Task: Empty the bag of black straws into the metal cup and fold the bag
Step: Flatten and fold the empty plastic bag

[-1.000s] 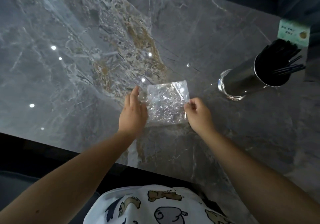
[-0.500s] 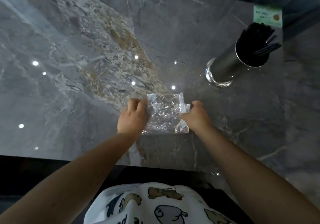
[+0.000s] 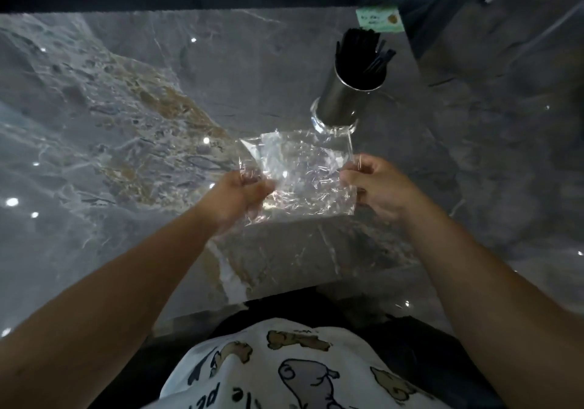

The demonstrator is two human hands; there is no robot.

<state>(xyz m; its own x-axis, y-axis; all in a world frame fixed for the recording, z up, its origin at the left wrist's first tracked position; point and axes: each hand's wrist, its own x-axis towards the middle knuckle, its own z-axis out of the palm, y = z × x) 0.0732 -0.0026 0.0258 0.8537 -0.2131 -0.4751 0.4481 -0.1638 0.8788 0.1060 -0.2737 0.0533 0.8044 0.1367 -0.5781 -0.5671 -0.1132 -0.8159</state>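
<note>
Straws (image 3: 363,57) already in the cup (image 3: 339,105) | we've lifted the bag (image 3: 300,177) off the tabletop (image 3: 126,124), near side of cup | left hand (image 3: 240,193) and right hand (image 3: 376,184) pinch its edges | folding continues

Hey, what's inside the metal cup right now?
Black straws stand packed in the metal cup, their tops fanning out above the rim. Their lower ends and the cup's bottom are hidden by its wall.

crinkled clear glossy plastic bag (image 3: 300,181) glinting, brushed cylindrical metal cup (image 3: 343,98) shining dully, thin black plastic straws (image 3: 360,57) looking matt, polished grey marble tabletop (image 3: 126,108) reflecting lights
</note>
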